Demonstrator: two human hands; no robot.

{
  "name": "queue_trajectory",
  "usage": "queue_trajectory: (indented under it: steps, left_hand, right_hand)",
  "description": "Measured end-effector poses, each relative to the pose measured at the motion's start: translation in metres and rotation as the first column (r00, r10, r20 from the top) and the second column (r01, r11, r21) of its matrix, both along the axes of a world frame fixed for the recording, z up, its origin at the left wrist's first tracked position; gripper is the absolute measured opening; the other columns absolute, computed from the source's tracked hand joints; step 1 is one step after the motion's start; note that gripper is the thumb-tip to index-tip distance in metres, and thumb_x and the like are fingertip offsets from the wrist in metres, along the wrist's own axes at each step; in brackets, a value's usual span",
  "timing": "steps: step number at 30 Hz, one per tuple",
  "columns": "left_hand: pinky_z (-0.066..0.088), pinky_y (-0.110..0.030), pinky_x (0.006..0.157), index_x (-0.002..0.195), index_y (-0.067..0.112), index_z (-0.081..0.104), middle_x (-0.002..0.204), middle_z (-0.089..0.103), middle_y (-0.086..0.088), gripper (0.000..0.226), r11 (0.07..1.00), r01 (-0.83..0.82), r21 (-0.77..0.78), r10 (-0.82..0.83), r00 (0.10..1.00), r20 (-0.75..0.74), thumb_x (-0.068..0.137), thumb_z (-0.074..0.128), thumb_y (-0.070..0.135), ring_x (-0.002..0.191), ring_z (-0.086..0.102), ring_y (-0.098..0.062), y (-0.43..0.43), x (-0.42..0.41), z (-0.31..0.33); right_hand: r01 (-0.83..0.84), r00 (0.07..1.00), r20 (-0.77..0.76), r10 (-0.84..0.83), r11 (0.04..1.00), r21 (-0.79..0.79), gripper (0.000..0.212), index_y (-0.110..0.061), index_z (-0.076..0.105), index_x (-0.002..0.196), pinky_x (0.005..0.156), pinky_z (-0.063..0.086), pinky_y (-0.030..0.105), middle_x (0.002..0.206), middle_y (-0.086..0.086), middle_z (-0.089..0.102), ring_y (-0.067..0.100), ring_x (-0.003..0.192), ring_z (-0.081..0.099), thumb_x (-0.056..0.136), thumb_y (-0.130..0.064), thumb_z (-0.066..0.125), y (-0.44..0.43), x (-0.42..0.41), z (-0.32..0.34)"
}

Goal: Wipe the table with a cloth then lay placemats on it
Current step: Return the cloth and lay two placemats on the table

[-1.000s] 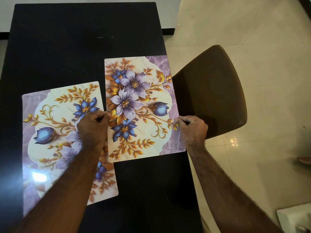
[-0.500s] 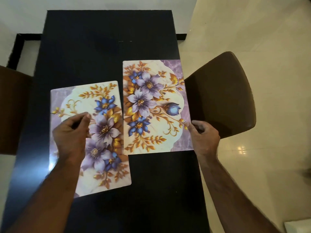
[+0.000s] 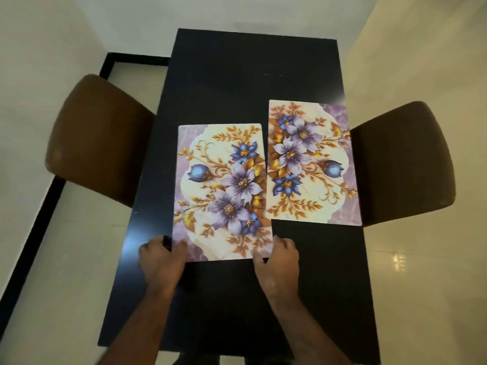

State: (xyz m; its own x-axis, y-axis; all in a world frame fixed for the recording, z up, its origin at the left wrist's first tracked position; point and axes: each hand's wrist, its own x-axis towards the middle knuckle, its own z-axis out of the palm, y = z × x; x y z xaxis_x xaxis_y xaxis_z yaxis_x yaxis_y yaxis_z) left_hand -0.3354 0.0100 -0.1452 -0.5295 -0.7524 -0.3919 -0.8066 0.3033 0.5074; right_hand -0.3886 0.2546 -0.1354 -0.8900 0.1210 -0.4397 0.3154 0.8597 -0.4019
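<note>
Purple-and-gold floral rectangular placemat laid flat on long black table, its near corners pinched by left hand and right hand, second matching floral placemat laid just beside it, flanked by brown padded chairs.

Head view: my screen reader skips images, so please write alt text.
A left hand and a right hand hold the near corners of a floral placemat on a black table. A second placemat lies beside it; a brown chair stands at each side.
</note>
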Motion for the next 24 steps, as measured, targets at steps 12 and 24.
queue_trajectory:
  steps: [12, 24]
  left_hand:
    - [0.065, -0.039, 0.071, 0.083, 0.020, 0.063, 0.097, 0.072, -0.004, 0.029, 0.921, -0.153, 0.359, 0.177, 0.984, -0.033, 0.100, 0.084, 0.032, 0.080, 0.067, -0.016, -0.012, -0.012, -0.009]
    - [0.072, -0.047, 0.071, 0.106, 0.010, 0.077, 0.097, 0.085, -0.012, 0.058, 0.707, -0.205, 0.676, 0.301, 0.953, -0.026, 0.072, 0.105, 0.046, 0.081, 0.085, -0.028, 0.003, -0.011, -0.021]
  right_hand:
    - [-0.072, 0.996, -0.039, 0.084, 0.968, 0.242, 0.068, -0.014, 0.060, 0.152, 0.108, 0.054, 0.035, 0.156, 0.005, 0.044, 0.023, 0.141, 0.045, 0.097, -0.047, 0.082, -0.033, 0.012, -0.006]
    - [-0.159, 0.986, -0.001, 0.164, 0.954, 0.254, 0.067, -0.015, 0.059, 0.153, 0.110, 0.055, 0.037, 0.154, 0.005, 0.044, 0.023, 0.141, 0.045, 0.098, -0.048, 0.080, -0.027, 0.012, -0.014]
